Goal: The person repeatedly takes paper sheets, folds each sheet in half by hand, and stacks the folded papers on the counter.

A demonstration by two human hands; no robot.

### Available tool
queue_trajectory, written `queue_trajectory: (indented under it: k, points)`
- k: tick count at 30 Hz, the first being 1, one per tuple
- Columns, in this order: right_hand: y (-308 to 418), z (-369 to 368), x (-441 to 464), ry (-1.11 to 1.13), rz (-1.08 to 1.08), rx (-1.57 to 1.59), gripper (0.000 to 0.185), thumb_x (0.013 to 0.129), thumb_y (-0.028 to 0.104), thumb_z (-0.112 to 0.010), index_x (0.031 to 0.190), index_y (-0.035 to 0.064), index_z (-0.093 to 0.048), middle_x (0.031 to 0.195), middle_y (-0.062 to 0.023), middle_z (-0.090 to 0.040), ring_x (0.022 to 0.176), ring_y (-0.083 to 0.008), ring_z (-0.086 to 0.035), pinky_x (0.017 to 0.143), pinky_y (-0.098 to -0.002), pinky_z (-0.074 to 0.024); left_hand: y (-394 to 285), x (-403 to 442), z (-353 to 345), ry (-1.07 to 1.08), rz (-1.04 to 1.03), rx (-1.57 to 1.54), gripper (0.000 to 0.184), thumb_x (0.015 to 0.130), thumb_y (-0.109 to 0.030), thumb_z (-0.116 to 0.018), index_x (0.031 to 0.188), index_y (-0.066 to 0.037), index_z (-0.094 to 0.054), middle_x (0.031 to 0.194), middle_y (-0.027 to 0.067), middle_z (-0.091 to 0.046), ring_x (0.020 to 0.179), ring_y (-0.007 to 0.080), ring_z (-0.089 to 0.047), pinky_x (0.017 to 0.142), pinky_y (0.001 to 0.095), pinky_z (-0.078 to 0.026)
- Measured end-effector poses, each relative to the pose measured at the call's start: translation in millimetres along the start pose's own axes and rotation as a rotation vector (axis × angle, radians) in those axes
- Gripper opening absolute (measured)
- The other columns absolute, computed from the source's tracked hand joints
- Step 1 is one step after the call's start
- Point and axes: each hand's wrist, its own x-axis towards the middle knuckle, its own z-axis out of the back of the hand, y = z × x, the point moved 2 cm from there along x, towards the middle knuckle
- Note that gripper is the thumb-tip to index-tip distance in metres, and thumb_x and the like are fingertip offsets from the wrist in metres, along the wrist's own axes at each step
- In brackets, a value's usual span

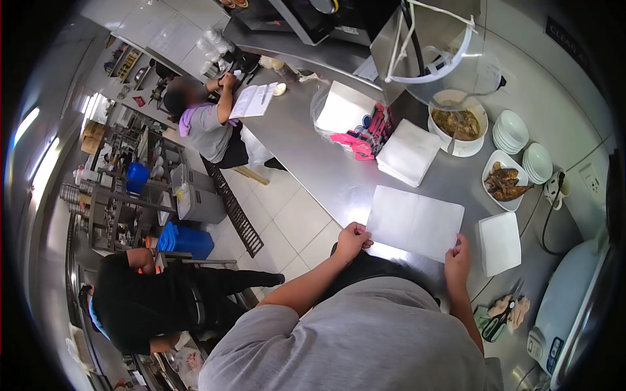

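Note:
A white paper sheet (415,223) with a faint fold line lies flat at the steel counter's near edge. My left hand (354,240) pinches its near left corner. At the near right corner, my right hand (458,255) has its fingers closed on the same sheet. Just beyond the sheet sits a stack of white paper (409,152). To the right of my right hand lies a smaller white paper stack (500,244).
Along the wall stand a pot of stew (458,124), a plate of fried fish (504,182) and stacked white bowls (511,130). Scissors (501,320) lie at the right. One person (208,120) sits at the counter's far end; another (156,296) stands at the left.

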Motion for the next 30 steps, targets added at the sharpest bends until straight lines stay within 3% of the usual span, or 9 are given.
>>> queue_trajectory:
  k: [2,5,8,10,13,14,18,21,30]
  points:
    - [3.6,3.6,1.1,0.037,-0.039,-0.042,0.045,0.077,0.0,-0.06,0.121,0.0063,-0.054,0.071,-0.0103,-0.056,0.066,-0.0265,-0.057,0.066,-0.0396,-0.0467,1.6,2.8,0.1,0.003,-0.019,0.002,0.02,0.085,-0.005,-0.066,0.099,0.002,-0.053,0.077,0.0092,-0.062,0.063,0.0177,-0.066,0.057,0.0295,-0.054]
    - [25.7,15.3,6.0,0.026,-0.013,-0.142,0.045,0.079,0.003,-0.062,0.123,0.0062,-0.053,0.083,-0.0121,-0.059,0.074,-0.0286,-0.059,0.071,-0.0403,-0.0476,-33.6,-8.9,-2.6,-0.101,-0.079,0.534,0.03,0.084,-0.01,-0.068,0.108,0.001,-0.053,0.091,0.0142,-0.063,0.08,0.0251,-0.067,0.071,0.0385,-0.055]
    - [64.1,20.7,5.5,-0.069,0.306,-0.137,0.043,0.081,0.005,-0.063,0.123,0.0046,-0.052,0.099,-0.0157,-0.059,0.089,-0.0323,-0.058,0.08,-0.0413,-0.0472,-71.2,-26.4,-11.9,-0.252,-0.779,0.953,0.043,0.084,-0.016,-0.066,0.121,0.0,-0.052,0.119,0.0208,-0.056,0.115,0.0346,-0.055,0.097,0.0486,-0.044]
    - [109.7,13.5,13.9,-0.063,0.622,-0.141,0.042,0.083,0.006,-0.062,0.123,0.0026,-0.052,0.111,-0.0182,-0.058,0.101,-0.0352,-0.057,0.087,-0.0422,-0.046,-74.2,-17.5,-29.1,-0.06,-0.857,1.04,0.049,0.084,-0.015,-0.064,0.128,-0.002,-0.048,0.135,0.0209,-0.044,0.129,0.0365,-0.04,0.106,0.0514,-0.032]
    - [128.3,-42.1,21.7,0.112,0.693,0.22,0.042,0.084,0.007,-0.062,0.124,-0.0011,-0.05,0.126,-0.0202,-0.053,0.119,-0.0384,-0.048,0.1,-0.0435,-0.0389,-69.8,2.7,-70.3,0.103,-0.972,1.105,0.056,0.086,-0.015,-0.059,0.138,-0.005,-0.041,0.148,0.02,-0.033,0.139,0.0375,-0.028,0.112,0.0536,-0.024]
    - [130.6,-61.8,23.0,0.177,0.684,0.285,0.045,0.085,0.012,-0.063,0.126,-0.0005,-0.049,0.13,-0.0215,-0.049,0.124,-0.0389,-0.044,0.106,-0.045,-0.0335,-55.8,17.1,-80.0,0.117,-0.988,1.137,0.064,0.087,-0.023,-0.055,0.145,-0.006,-0.032,0.153,0.0186,-0.024,0.143,0.0353,-0.021,0.114,0.0542,-0.017]
    - [117.3,-110.8,24.7,0.235,0.78,0.037,0.06,0.085,0.025,-0.063,0.136,0.0011,-0.042,0.142,-0.0233,-0.038,0.137,-0.038,-0.03,0.114,-0.0502,-0.0184,-48.4,21.5,-87.9,0.155,-0.908,1.242,0.069,0.086,-0.028,-0.054,0.146,-0.005,-0.028,0.154,0.0179,-0.021,0.144,0.0337,-0.017,0.115,0.0536,-0.012]
    - [97.9,-111.3,27.8,0.266,0.626,-0.014,0.068,0.084,0.029,-0.064,0.141,0.0022,-0.037,0.147,-0.0214,-0.034,0.138,-0.0372,-0.028,0.114,-0.0499,-0.0186,-42.2,26.9,-97.1,0.192,-0.836,1.309,0.073,0.086,-0.032,-0.053,0.148,-0.005,-0.026,0.155,0.0173,-0.019,0.145,0.0325,-0.014,0.116,0.0532,-0.008]
    - [69.9,-76.3,41.9,0.192,0.599,-0.466,0.075,0.083,0.043,-0.064,0.142,0.0063,-0.037,0.149,-0.0165,-0.033,0.14,-0.0345,-0.027,0.114,-0.0516,-0.0168,-49.4,31.2,-89.8,0.113,-0.783,1.325,0.086,0.082,-0.047,-0.06,0.149,-0.007,-0.023,0.157,0.0161,-0.015,0.146,0.0324,-0.013,0.114,0.0555,-0.01]
